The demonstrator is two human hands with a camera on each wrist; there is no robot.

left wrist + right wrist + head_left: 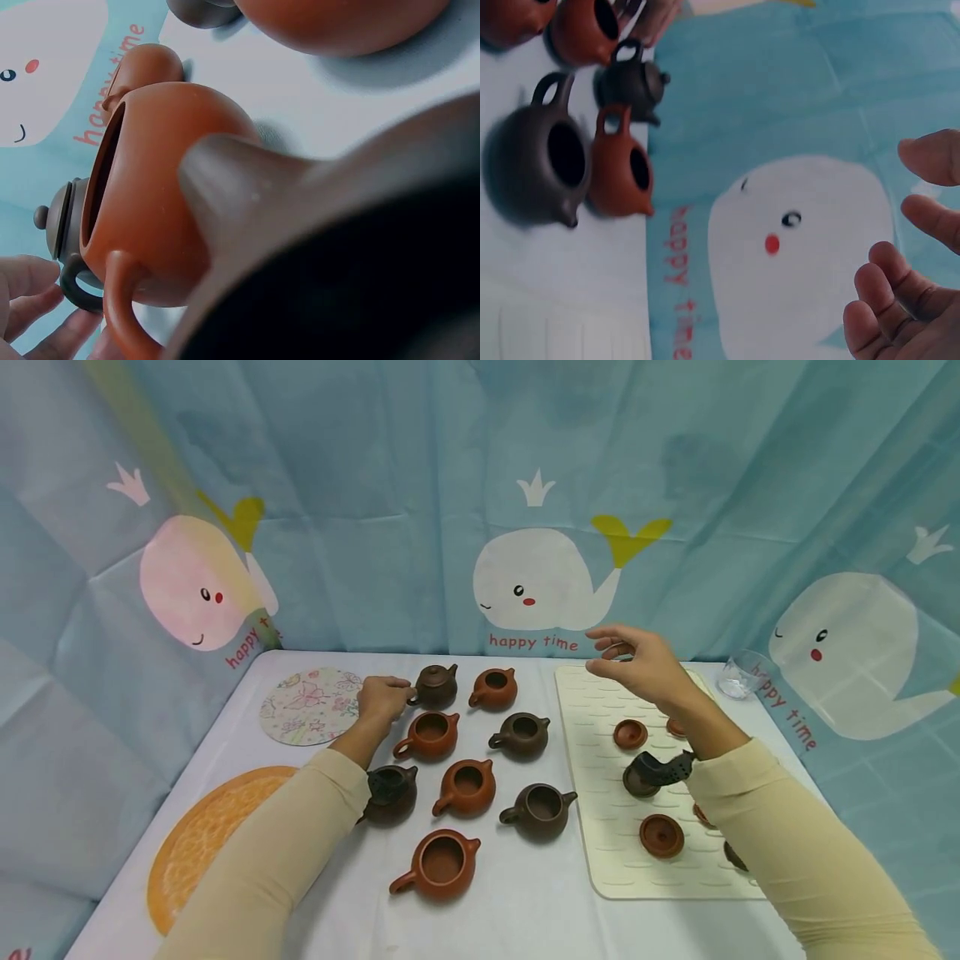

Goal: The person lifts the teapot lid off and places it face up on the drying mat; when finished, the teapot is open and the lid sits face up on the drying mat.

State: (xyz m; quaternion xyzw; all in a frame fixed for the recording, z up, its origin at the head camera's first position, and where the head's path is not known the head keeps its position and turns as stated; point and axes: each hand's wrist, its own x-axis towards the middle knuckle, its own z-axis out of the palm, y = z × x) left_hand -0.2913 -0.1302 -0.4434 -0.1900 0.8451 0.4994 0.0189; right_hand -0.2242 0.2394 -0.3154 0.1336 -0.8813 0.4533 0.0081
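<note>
At the back of the table, my left hand [384, 700] holds a dark brown teapot [437, 687] by its handle. This teapot has its lid on. The left wrist view shows fingertips [34, 276] at the handle, partly behind a reddish teapot [165, 180]. My right hand [637, 664] is raised over the back of a cream mat [600, 860], fingers loosely bent and spread, with nothing in it. Several lidless teapots, reddish [442, 863] and dark brown [542, 810], stand in the middle. Lids [662, 836] lie on the mat, some hidden by my right arm.
A clear glass [738, 675] stands at the back right corner. To the left lie a floral round mat [300, 706] and an orange round mat [202, 827], partly under my left sleeve. A blue whale-print curtain [420, 527] hangs behind the white table.
</note>
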